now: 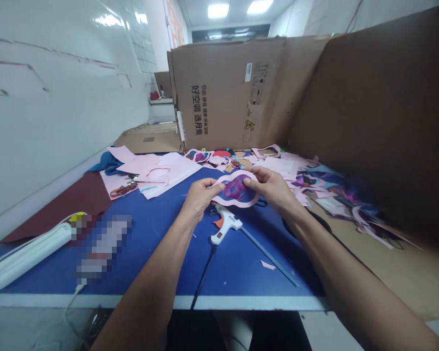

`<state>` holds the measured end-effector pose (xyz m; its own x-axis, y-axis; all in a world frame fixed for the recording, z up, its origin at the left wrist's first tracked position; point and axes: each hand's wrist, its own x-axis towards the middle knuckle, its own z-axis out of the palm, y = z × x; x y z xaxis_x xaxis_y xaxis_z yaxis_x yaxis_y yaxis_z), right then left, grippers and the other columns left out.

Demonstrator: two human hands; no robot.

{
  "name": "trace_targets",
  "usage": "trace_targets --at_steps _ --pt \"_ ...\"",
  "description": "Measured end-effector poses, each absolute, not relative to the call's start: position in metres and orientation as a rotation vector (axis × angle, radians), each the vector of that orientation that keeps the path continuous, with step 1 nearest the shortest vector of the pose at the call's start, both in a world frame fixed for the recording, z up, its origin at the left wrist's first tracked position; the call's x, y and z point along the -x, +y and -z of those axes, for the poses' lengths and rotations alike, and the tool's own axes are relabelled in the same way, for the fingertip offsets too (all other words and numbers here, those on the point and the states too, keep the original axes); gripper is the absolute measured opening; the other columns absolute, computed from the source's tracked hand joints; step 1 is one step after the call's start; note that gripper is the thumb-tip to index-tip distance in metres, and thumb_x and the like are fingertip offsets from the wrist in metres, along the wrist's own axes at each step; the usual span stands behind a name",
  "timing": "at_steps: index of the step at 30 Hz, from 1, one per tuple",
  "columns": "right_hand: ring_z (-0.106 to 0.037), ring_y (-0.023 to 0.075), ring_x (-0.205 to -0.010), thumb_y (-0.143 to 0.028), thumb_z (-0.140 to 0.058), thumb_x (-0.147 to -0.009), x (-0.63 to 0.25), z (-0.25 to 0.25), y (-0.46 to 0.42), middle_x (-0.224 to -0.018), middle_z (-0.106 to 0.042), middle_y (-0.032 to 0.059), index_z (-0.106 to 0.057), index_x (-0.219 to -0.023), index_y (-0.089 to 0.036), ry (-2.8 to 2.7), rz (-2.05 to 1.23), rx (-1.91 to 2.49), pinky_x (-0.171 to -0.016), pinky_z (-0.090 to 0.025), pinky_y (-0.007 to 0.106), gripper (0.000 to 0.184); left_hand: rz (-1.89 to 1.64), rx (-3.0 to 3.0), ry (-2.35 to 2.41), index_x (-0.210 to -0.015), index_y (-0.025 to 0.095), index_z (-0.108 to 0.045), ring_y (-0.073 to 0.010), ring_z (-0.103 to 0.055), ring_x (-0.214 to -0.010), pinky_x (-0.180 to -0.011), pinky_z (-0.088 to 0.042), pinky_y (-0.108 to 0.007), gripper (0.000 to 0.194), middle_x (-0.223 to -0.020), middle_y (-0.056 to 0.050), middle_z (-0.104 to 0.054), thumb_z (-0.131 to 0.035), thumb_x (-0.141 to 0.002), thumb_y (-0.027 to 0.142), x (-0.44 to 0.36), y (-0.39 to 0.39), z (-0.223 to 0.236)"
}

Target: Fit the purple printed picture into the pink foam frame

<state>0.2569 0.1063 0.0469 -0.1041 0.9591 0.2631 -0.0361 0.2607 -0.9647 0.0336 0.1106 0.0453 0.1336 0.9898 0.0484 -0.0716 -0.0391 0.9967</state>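
Observation:
Between both hands I hold up a pink cut-out frame (225, 202) with a wavy outline, a purple and blue shiny piece (235, 187) inside it. My left hand (201, 195) pinches its left edge, thumb on the front. At the upper right, my right hand (269, 185) grips it with the thumb pressed on the purple part. Just below lies a white hot glue gun (227, 224) with an orange trigger, a long glue stick (267, 253) reaching out of its back and a black cord (204, 278) running to the table's front edge.
Pink sheets (157, 173) and a maroon sheet (58, 214) lie left, near a white power strip (32, 253) and a blurred-out object (104, 246). Paper scraps (310, 175) pile up at the back and right. Cardboard walls (227, 97) stand behind and right of the blue table (146, 263).

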Motion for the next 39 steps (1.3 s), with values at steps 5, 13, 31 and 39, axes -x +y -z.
trace_targets --at_steps 5,13,31,39 --pt "-0.071 0.0224 -0.082 -0.048 -0.094 -0.075 -0.259 -0.048 0.102 -0.102 -0.079 0.0057 -0.075 -0.127 -0.024 -1.504 -1.075 0.961 -0.068 -0.059 0.034 0.06 -1.03 -1.318 0.93 -0.083 0.018 -0.079 -0.0143 -0.06 -0.065 -0.062 -0.045 -0.026 0.039 -0.077 -0.004 -0.072 -0.094 -0.064 0.049 -0.034 0.105 -0.047" --pt "-0.073 0.0242 -0.087 -0.051 -0.093 -0.075 -0.251 -0.049 0.099 -0.112 -0.08 0.0077 -0.076 -0.125 -0.025 -1.432 -1.119 0.935 -0.067 -0.062 0.035 0.058 -1.195 -1.332 1.037 -0.067 0.017 -0.072 -0.0106 -0.048 -0.054 -0.052 -0.034 -0.024 0.034 -0.061 0.0 -0.061 -0.09 -0.066 0.046 -0.04 0.106 -0.04" --pt "-0.064 0.0182 -0.064 -0.052 -0.098 -0.068 -0.254 -0.043 0.105 -0.085 -0.074 0.001 -0.073 -0.128 -0.024 -1.41 -1.047 0.955 -0.059 -0.059 0.035 0.071 -1.199 -1.273 1.004 -0.07 0.018 -0.073 -0.0122 -0.052 -0.055 -0.054 -0.038 -0.026 0.041 -0.063 -0.001 -0.065 -0.091 -0.072 0.054 -0.044 0.105 -0.036" --pt "-0.059 0.0154 -0.061 -0.051 -0.093 -0.075 -0.26 -0.046 0.103 -0.067 -0.065 -0.0029 -0.076 -0.116 -0.023 -1.364 -1.009 0.982 -0.062 -0.052 0.032 0.052 -1.3 -1.221 1.009 -0.061 0.018 -0.065 -0.0102 -0.048 -0.052 -0.054 -0.037 -0.025 0.037 -0.058 0.001 -0.058 -0.086 -0.081 0.042 -0.042 0.111 -0.032"
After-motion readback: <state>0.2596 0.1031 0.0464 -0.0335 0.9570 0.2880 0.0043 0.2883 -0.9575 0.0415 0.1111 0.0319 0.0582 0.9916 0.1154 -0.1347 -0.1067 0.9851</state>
